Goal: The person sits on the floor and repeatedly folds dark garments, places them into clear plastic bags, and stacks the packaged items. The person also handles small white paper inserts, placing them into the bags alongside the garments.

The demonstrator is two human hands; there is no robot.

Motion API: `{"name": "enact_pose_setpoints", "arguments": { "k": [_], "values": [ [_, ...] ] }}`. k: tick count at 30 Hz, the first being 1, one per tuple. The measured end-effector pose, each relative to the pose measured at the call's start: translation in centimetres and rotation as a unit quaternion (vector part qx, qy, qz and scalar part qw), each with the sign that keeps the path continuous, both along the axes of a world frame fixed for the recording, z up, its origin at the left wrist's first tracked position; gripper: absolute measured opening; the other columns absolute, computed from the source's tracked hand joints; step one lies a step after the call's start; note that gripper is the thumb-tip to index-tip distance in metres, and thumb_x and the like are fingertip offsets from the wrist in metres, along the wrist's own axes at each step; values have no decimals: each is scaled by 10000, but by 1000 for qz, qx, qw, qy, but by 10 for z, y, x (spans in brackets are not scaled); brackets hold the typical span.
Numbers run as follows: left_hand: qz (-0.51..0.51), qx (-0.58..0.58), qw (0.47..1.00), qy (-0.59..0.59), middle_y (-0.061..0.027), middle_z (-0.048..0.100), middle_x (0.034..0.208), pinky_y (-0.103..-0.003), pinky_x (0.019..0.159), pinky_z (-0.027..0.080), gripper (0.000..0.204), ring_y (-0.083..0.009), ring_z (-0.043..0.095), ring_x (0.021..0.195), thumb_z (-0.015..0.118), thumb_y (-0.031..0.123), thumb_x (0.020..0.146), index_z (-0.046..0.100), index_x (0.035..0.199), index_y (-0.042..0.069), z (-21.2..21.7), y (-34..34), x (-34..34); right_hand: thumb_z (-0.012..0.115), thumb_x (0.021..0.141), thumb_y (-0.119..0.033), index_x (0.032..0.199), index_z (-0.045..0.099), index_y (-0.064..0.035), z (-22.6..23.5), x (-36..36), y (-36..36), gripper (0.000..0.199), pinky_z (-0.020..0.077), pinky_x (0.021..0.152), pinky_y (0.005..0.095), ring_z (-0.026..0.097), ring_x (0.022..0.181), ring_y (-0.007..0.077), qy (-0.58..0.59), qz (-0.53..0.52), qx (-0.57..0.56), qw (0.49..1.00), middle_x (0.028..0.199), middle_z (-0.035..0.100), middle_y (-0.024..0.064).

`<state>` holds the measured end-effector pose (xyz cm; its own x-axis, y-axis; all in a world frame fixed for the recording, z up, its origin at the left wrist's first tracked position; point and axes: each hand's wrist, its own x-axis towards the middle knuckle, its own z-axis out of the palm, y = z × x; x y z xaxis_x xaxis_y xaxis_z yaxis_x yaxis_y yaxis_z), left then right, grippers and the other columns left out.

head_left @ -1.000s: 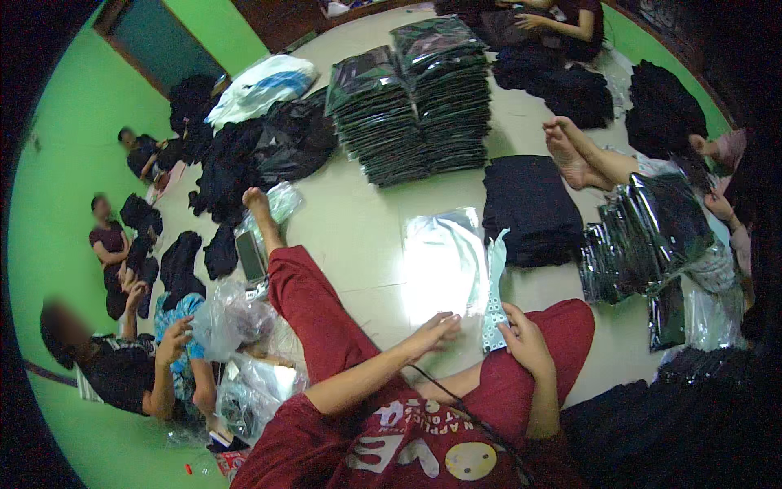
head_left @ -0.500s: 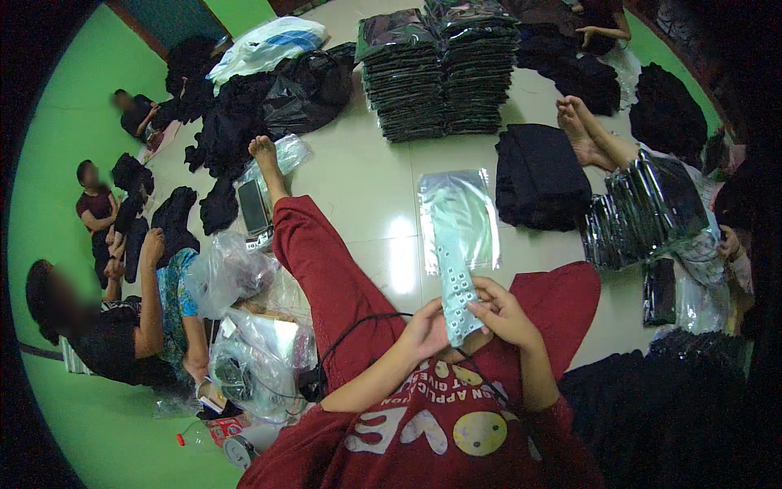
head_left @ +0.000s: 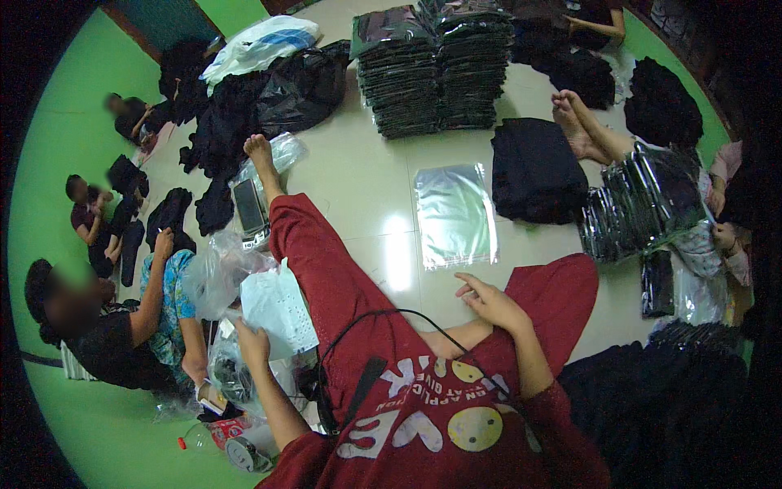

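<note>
We see a white perforated sheet (head_left: 278, 308) out to our left, beside the red-trousered leg, pinched at its lower edge by our left hand (head_left: 252, 342). Our right hand (head_left: 489, 300) rests spread and empty on the right knee, near a clear plastic bag (head_left: 454, 213) lying flat on the floor (head_left: 358, 187) beside folded black garments (head_left: 533, 169).

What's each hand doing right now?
Left hand: closed on a white perforated sheet.
Right hand: open, empty, resting over the red trouser leg.
</note>
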<state>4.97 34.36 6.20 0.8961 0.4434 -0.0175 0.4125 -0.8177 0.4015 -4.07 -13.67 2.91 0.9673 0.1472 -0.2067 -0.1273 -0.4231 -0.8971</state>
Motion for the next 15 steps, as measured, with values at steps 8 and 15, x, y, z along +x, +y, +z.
{"name": "enact_pose_setpoints", "arguments": {
  "k": [8,15],
  "values": [
    [-375,-98,893,-229,-169,565,1021,-378,841,424,247,-319,536,967,557,115,793,556,1022,21,-6,-211,43,462,843,-51,1260,387,-50,-50,1,-33,424,430,851,345,563,966,294,-11,-89,-23,996,1044,578,171],
    [-603,-91,792,-18,-108,578,846,-379,687,465,163,-285,570,781,606,204,753,578,840,69,-98,-362,63,491,828,-100,1260,378,-83,-58,-5,-34,447,442,827,397,555,974,336,25,-71,-129,989,1050,577,180]
  ]
}}
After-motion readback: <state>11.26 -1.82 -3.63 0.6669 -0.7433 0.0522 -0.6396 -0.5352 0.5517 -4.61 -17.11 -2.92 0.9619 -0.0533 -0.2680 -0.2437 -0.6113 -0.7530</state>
